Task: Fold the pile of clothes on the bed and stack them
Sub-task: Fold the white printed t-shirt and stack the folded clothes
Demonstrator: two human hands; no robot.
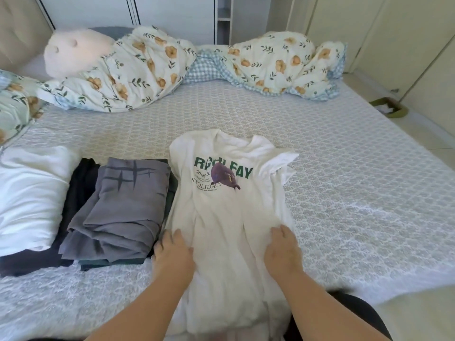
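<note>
Bed (344, 168): pale patterned cover, fills most of the view; tiled floor and pale cupboard doors beyond its right edge.

Floral duvet (147, 70): bunched along the bed's far side, checked blue lining showing. Pink plush toy (76, 52) lies at its left end.

White T-shirt (229, 205): spread face-up near the bed's front edge, centre. Long axis runs front to back; collar points to the bed's far side, hem toward the person. Green lettering and a purple print on the chest. Right sleeve partly folded over.

Left hand (172, 254): palm down, fingers fairly straight, resting flat on the shirt's left lower edge; nothing gripped.

Right hand (283, 249): palm down on the shirt's right lower side, fingers loosely extended, pressing the cloth; nothing gripped.

Grey folded garment (123, 207): tops a stack of dark clothes, just left of the shirt.

White pillow (29, 193): at the bed's left edge, beside the stack.
</note>
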